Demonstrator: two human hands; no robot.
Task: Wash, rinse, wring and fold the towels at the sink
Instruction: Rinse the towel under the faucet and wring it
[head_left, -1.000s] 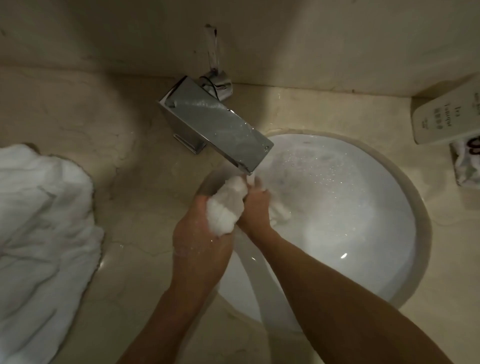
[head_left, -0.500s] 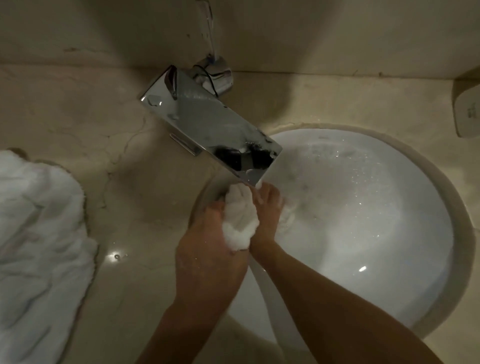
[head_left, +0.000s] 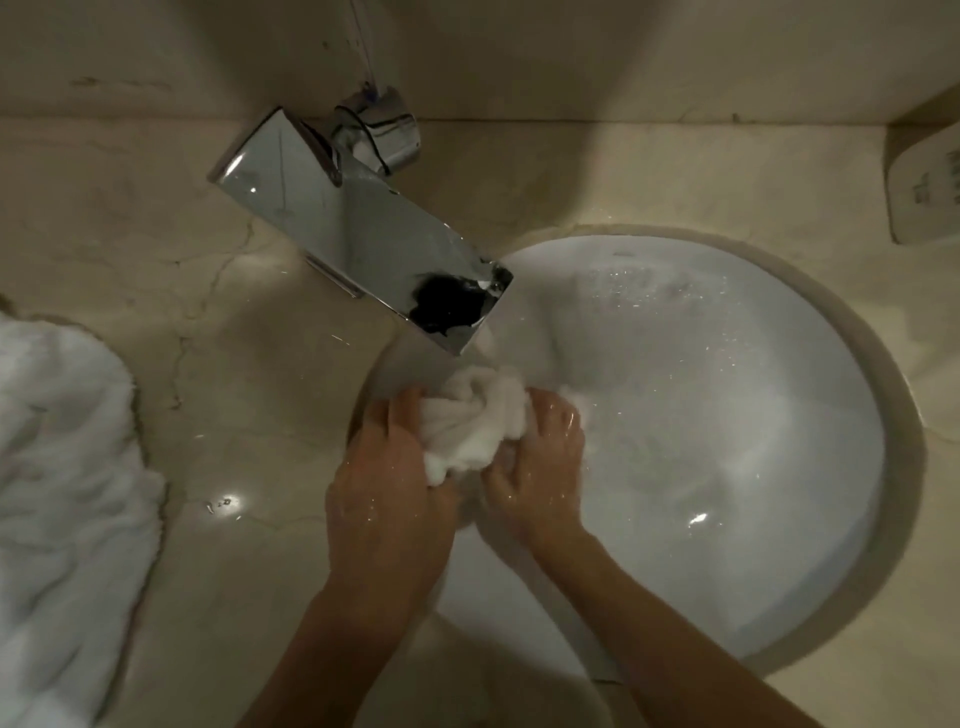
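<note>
Head view: dim beige marble countertop (head_left: 218, 291) around white sink (head_left: 779, 415).

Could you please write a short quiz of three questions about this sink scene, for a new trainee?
1. True or false: both hands grip the small white towel.
2. Where is the small white towel held? A) on the counter B) over the basin, just below the faucet spout C) inside the soap dispenser
3. Fill in: the pile of white towels lies on the counter, on the ____ side of the view.

Key:
1. True: the left hand and the right hand both hold it.
2. B
3. left
</note>
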